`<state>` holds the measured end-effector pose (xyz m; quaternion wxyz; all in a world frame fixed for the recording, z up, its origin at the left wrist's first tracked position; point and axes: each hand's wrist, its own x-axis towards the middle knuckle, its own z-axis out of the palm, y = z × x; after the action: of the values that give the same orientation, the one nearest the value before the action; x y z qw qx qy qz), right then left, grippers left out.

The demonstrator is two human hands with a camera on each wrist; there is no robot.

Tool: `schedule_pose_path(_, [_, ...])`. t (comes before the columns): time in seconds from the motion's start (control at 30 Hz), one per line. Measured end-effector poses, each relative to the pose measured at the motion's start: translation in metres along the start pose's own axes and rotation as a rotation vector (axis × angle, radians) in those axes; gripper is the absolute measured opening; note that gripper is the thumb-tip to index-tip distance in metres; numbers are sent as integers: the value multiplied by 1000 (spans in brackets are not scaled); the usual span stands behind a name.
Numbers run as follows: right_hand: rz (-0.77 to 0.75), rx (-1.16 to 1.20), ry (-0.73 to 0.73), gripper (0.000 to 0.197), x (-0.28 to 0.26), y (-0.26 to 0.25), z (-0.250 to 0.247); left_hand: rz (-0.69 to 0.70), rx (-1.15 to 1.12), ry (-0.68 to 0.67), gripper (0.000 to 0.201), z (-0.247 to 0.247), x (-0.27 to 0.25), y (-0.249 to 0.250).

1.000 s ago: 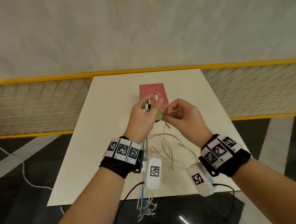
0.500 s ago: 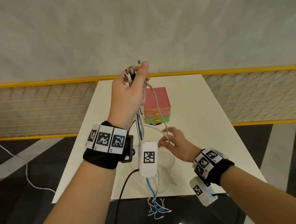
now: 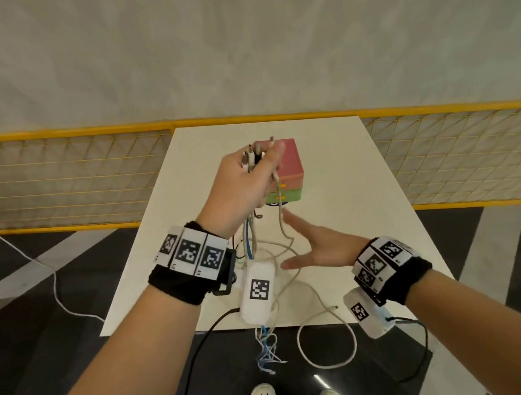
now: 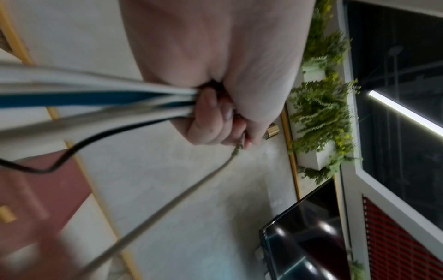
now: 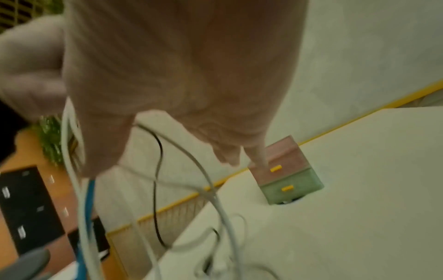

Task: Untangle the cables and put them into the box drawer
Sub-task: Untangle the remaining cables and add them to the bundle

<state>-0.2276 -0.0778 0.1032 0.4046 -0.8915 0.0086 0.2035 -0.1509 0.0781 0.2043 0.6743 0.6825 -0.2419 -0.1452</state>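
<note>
My left hand [image 3: 251,173] is raised above the table and grips a bunch of cables [image 3: 253,231] near their plugs [image 3: 252,156]; white, blue, grey and black strands hang from it. In the left wrist view the fingers [image 4: 210,117] curl round the cables [image 4: 95,98]. A grey-green cable [image 3: 281,214] drops from the thumb toward my right hand [image 3: 314,246], which is open, fingers spread, low over the table and holding nothing. The pink and green drawer box [image 3: 291,177] stands behind the hands, both drawers closed; it shows in the right wrist view as well [image 5: 287,170].
The white table [image 3: 359,191] carries slack cable loops near its front edge. A white cable loop [image 3: 326,346] and tangled ends [image 3: 267,352] hang over the front edge above the dark floor. A yellow-railed mesh fence [image 3: 69,178] runs behind the table.
My left hand has come down and forward from its high lift, still holding the cables. My right hand let go of the strand it pinched and now spreads open.
</note>
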Motion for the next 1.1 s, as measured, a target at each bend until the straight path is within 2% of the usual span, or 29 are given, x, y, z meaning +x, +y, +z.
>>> schedule_pose_path(0.07, [-160,191,86,113,1,-18,-10,-33,24,-19,29,8,-3,-9])
schedule_pose_path(0.1, [-233,277,85,107,1,-29,-14,-42,35,-40,25,12,-6,-12])
schedule_pose_path(0.13, [-287,363,84,94,0,-40,-16,-40,47,-63,21,16,-8,-13])
schedule_pose_path(0.23, [-365,475,161,20,0,-63,-6,34,70,-99,16,24,-9,-6])
schedule_pose_path(0.27, [-383,472,192,9,1,-66,4,69,61,-87,18,24,-7,0])
schedule_pose_path(0.37, [-391,562,260,29,8,-71,31,123,-15,-16,24,18,1,22])
schedule_pose_path(0.47, [-365,604,357,20,14,-68,39,173,-91,54,28,12,6,36])
schedule_pose_path(0.5, [-335,588,344,20,15,-64,40,188,-116,87,29,9,8,39])
schedule_pose_path(0.57, [-235,540,269,32,14,-48,46,205,-186,139,31,0,15,46])
schedule_pose_path(0.63, [-163,470,229,40,9,-34,46,205,-226,133,31,-8,19,50])
schedule_pose_path(0.73, [-218,423,202,29,1,-34,27,168,-92,118,34,-13,19,43])
schedule_pose_path(0.77, [-251,456,206,33,0,-38,18,160,-48,122,35,-12,19,39])
schedule_pose_path(0.83, [-319,479,251,60,-3,-56,1,147,-3,107,35,-8,17,32])
schedule_pose_path(0.87, [-356,467,279,66,-3,-66,-5,139,30,92,34,-5,16,30])
schedule_pose_path(0.93, [-420,512,323,54,-2,-84,-14,116,103,52,28,3,12,28])
schedule_pose_path(1.0, [-412,590,361,23,-2,-101,-18,134,162,7,17,7,10,28])
schedule_pose_path(1.03, [-385,609,380,18,-2,-106,-17,170,182,-19,10,7,10,29])
schedule_pose_path(1.07, [-346,606,408,26,-1,-108,-14,209,201,-36,12,6,10,30])
schedule_pose_path(1.1, [-312,602,432,31,0,-109,-12,254,218,-43,27,3,9,29])
